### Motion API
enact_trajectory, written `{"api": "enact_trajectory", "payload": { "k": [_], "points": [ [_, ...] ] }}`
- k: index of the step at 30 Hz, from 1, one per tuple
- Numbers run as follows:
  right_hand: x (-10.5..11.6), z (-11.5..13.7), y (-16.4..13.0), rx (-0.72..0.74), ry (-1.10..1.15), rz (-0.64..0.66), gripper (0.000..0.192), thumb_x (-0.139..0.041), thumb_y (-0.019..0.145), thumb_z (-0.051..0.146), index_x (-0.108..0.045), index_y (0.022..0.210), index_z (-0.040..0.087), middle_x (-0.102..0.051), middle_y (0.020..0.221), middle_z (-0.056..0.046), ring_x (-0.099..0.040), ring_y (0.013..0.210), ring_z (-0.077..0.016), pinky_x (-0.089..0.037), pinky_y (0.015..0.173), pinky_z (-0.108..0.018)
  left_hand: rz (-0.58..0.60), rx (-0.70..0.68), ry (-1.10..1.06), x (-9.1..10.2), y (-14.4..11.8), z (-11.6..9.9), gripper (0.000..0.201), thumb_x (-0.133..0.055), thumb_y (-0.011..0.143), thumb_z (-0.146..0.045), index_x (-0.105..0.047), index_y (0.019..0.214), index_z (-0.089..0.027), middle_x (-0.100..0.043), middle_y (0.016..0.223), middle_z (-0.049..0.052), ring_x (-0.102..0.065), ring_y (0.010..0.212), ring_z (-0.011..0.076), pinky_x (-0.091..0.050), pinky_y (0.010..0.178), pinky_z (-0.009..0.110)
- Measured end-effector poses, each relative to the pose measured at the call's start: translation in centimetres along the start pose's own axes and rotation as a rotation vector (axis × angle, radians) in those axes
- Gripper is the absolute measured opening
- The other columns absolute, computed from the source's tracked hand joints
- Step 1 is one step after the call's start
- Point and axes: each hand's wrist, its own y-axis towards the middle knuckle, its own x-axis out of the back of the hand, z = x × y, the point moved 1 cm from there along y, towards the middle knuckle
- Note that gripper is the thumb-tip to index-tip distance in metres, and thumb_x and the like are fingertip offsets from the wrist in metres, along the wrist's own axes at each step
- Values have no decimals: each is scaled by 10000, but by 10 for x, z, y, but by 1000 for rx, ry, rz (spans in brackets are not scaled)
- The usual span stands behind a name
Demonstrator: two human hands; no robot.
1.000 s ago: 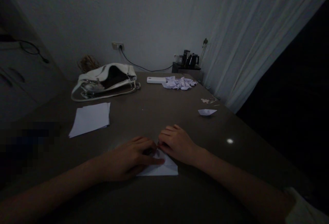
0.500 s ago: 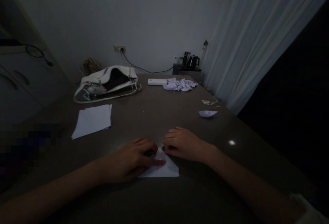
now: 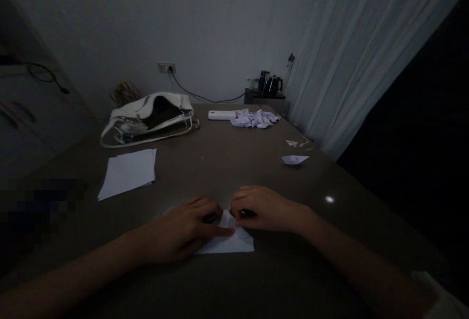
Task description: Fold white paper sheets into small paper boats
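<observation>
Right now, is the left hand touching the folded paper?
Touching. The head view shows the left hand lying flat on the folded paper, fingers pressing its top.

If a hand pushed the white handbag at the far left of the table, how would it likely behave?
The handbag lies slumped on its side with its mouth gaping, so it is probably soft and would deform before sliding. Its loose strap trails on the table and would likely drag behind. Lying flat, it seems unlikely to tip.
</observation>
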Motion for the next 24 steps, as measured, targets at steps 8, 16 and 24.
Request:
{"api": "enact_trajectory", "payload": {
  "k": [8, 16, 24],
  "points": [
    [19, 11, -12, -31, 26, 121, 109, -735, 759, 195, -636, 801, 177, -631, 995, -25, -553, 941, -169, -393, 785, -263, 32, 27, 4, -2, 1, -1, 508, -464, 876, -127, -479, 1338, -339, -529, 1121, 88, -517, 1005, 252, -413, 857, 390],
    [13, 26, -8, 25, 17, 36, 291, -710, 789, 359, -629, 985, 160, -655, 976, -48, -576, 922, -181, -410, 806, -291, -22, 21, 6, -1, -1, -2, 480, -584, 860, -446, -510, 1303, -273, -548, 1103, 101, -533, 994, 269, -422, 854, 392],
    [9, 23, -10, -41, -15, 92, 241, -717, 775, 250, -628, 989, 185, -660, 987, -34, -592, 954, -186, -401, 821, -291, -74, 76, 16, -1, 0, -5, 421, -580, 848, -439, -541, 1178, -180, -589, 1087, 98, -543, 971, 255, -409, 869, 379]
  ]
}}
